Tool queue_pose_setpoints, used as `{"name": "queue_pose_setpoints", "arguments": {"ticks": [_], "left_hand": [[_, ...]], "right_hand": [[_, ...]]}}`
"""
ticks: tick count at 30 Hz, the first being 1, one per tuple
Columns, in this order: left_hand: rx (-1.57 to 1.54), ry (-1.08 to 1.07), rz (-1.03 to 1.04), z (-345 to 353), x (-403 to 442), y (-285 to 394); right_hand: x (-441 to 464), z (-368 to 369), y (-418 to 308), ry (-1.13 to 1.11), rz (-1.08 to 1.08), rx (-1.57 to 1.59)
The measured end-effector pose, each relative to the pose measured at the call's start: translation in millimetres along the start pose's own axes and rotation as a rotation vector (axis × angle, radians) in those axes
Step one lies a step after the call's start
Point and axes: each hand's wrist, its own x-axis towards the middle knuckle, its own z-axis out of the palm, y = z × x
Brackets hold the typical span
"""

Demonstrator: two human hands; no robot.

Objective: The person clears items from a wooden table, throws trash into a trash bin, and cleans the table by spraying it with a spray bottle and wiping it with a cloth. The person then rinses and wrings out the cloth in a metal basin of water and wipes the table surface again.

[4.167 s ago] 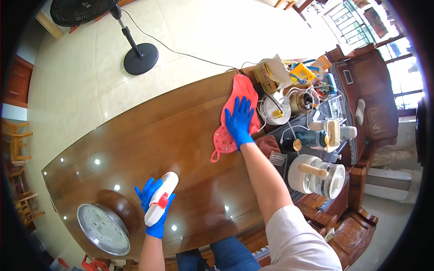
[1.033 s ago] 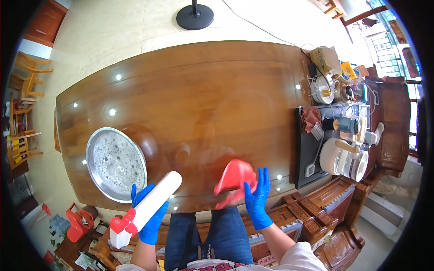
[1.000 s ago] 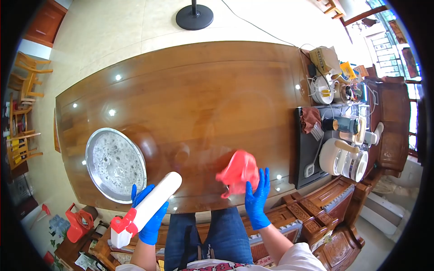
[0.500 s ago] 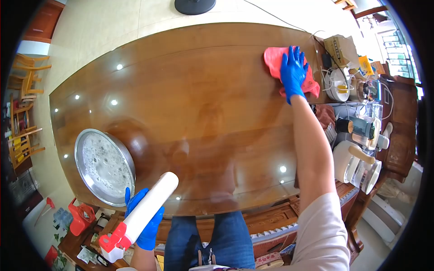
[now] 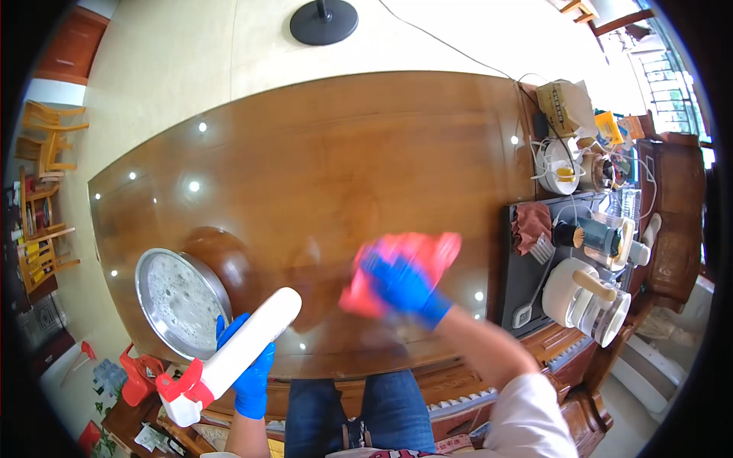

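A blue glove covers my left hand, which is wrapped round a white spray bottle with a red trigger head, tilted at the table's near edge. My right hand, also gloved in blue, presses on a red cloth over the near middle of the brown wooden table. Motion blurs both that hand and the cloth, so single fingers are hard to make out. Just beyond my left hand sits a metal basin of foamy water.
Along the right side stand a kettle, a glass jug, a brown cloth, a cardboard box and cables on a dark tray. A black round stand base is on the floor beyond the table.
My right hand has swept the red cloth from the far right corner towards me and to the left. The left hand still holds the bottle, and the view has tilted slightly upward.
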Motion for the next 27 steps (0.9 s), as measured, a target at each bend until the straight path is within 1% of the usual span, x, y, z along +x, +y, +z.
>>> {"name": "queue_pose_setpoints", "arguments": {"ticks": [1, 2, 3, 4, 5, 6, 7, 8, 9, 10, 11, 12, 14, 16, 17, 18, 19, 21, 22, 23, 24, 25, 26, 27], "left_hand": [[-0.003, -0.008, -0.017, 2.1, -1.1, 0.2], [0.011, -0.027, 0.014, 5.4, -1.6, -0.4], [0.027, -0.043, 0.049, 9.6, -1.3, -2.9], [0.03, -0.047, 0.036, 12.8, -4.1, -5.1], [0.061, -0.053, 0.037, 15.5, -6.9, -6.3], [0.089, -0.058, 0.047, 17.3, -8.6, -7.7], [0.093, -0.069, 0.052, 16.5, -10.9, -9.6], [0.053, -0.067, 0.006, 16.0, -13.5, -11.1], [0.003, -0.056, -0.03, 19.9, -12.1, -12.2], [-0.009, -0.065, -0.011, 23.0, -11.3, -14.9], [-0.046, -0.067, -0.042, 24.4, -10.9, -20.8], [-0.08, -0.071, -0.074, 24.9, -10.2, -26.6], [-0.07, -0.103, -0.045, 26.0, -2.5, -29.4], [-0.176, -0.101, -0.062, 33.8, 10.8, -25.2], [-0.106, -0.108, 0.004, 34.8, 17.1, -28.2], [-0.035, -0.067, -0.014, 39.3, 22.9, -30.7], [-0.09, -0.061, -0.017, 43.2, 28.9, -32.5], [-0.138, -0.04, 0.003, 53.7, 44.7, -24.3], [-0.137, -0.022, 0.036, 61.5, 54.5, -21.3], [-0.128, -0.026, 0.101, 70.0, 62.7, -20.0], [-0.117, -0.029, 0.165, 76.5, 70.8, -21.2], [-0.081, -0.051, 0.164, 82.2, 79.9, -25.2], [-0.075, -0.071, 0.148, 90.9, 85.4, -27.7], [-0.138, -0.104, 0.145, 99.1, 88.4, -21.1]], "right_hand": [[37.4, -49.3, 31.5, 0.091, 0.04, -0.279], [67.6, -86.7, 70.8, 0.284, 0.057, -0.246], [95.8, -125.9, 95.7, 0.453, -0.009, -0.338], [121.9, -156.6, 120.7, 0.617, -0.074, -0.422], [150.7, -160.9, 172.2, 0.752, 0.02, -0.746], [152.6, -153.2, 169.1, 0.751, 0.023, -0.742], [157.0, -141.2, 155.0, 0.819, 0.176, -0.822], [162.8, -130.0, 133.9, 0.882, 0.337, -0.904], [154.3, -115.7, 64.2, 0.563, 0.564, -0.955], [118.5, -75.7, 29.6, 0.464, 0.543, -0.881], [82.7, -35.9, -5.2, 0.367, 0.526, -0.799], [36.2, 6.8, -44.8, 0.365, 0.385, -0.709], [-52.1, 78.4, -97.6, 0.18, 0.204, -0.386], [-119.5, 115.4, -104.5, 0.048, -0.087, -0.129], [-124.9, 111.6, -94.1, 0.025, -0.14, -0.065], [-102.9, 84.9, -74.5, 0.052, -0.126, 0.054], [-68.4, 60.2, -50.0, 0.106, -0.019, -0.261], [-8.3, -25.1, 3.6, 0.458, 0.098, -0.258], [15.8, -50.2, 45.7, 0.554, 0.173, -0.232], [24.9, -72.6, 80.0, 0.66, 0.181, -0.358], [29.6, -85.7, 98.8, 0.76, 0.24, -0.443], [23.9, -90.3, 105.6, 0.857, 0.307, -0.531], [7.1, -82.5, 102.5, 0.865, 0.322, -0.529], [-13.3, -68.5, 93.1, 0.861, 0.412, -0.526]]}}
